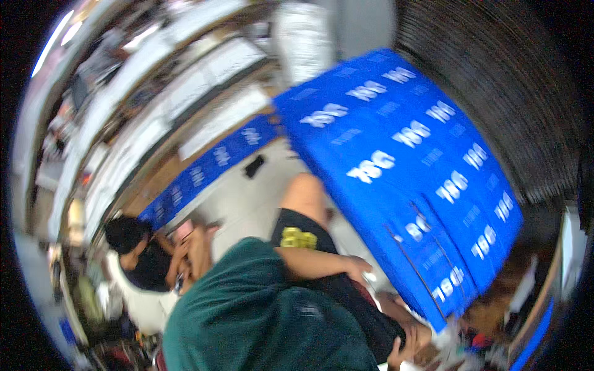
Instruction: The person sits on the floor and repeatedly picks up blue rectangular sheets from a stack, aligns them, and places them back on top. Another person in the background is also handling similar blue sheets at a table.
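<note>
The picture is smeared by motion. My left hand [357, 269] reaches across above my black shorts, with a small whitish thing [370, 277] at its fingertips; whether the fingers grip it is too blurred to tell. Low in the view, my right hand [405, 351] shows its fingers stretched out and apart, beside my lower leg. No held thing shows in it. Just beyond both hands stands a low table [396, 185] covered in blue cloth with white print. Two thin dark rods or strips [416, 266] lie on its near part.
Another person [145, 253] in black sits on the floor at the left. A small dark object [255, 166] lies on the pale floor. Loaded shelves [154, 93] run along the left, a grey corrugated shutter [489, 93] at the right. Small clutter [479, 343] sits at lower right.
</note>
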`<state>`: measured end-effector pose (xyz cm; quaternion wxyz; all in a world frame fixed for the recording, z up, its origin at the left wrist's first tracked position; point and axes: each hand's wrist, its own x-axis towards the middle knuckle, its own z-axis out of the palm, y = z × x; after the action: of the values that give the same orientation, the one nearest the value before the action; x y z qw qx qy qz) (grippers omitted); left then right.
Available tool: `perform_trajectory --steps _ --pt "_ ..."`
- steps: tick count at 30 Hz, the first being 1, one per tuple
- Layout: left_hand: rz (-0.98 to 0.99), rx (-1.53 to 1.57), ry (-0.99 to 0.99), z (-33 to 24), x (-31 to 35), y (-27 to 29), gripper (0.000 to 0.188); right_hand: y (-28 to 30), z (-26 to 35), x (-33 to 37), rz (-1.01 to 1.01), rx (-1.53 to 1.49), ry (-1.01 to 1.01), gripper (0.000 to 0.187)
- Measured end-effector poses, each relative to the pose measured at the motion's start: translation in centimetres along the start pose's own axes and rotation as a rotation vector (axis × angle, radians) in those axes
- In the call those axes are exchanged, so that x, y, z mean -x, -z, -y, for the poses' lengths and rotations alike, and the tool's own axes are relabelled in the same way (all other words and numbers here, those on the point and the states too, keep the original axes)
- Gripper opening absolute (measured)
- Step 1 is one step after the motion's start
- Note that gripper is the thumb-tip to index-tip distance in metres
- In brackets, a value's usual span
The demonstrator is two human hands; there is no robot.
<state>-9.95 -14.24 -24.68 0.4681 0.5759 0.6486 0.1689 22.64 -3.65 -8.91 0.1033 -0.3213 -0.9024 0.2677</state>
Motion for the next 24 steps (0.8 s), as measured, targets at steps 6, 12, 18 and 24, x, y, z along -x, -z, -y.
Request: perform_trajectory --steps 6,12,18,24 --pt "0.076 -0.129 0.069 0.0 -2.7 -1.3 0.070 -0.2 3.3 -0.8 -0.046 -0.045 0.115 0.038" --pt "0.217 -0.090 0.154 -1.9 -1.4 1.2 0.064 0.4 3.2 -1.4 -0.029 -0.033 0.137 0.039" --pt "0.142 -0.141 0.122 -0.2 -2.7 0.0 0.062 0.9 2.7 -1.9 -0.038 -0.030 0.114 0.041" --pt "0.138 -0.098 0.106 -2.0 -0.6 1.5 0.065 1.6 1.2 -1.4 -0.041 -0.015 0.083 0.042"
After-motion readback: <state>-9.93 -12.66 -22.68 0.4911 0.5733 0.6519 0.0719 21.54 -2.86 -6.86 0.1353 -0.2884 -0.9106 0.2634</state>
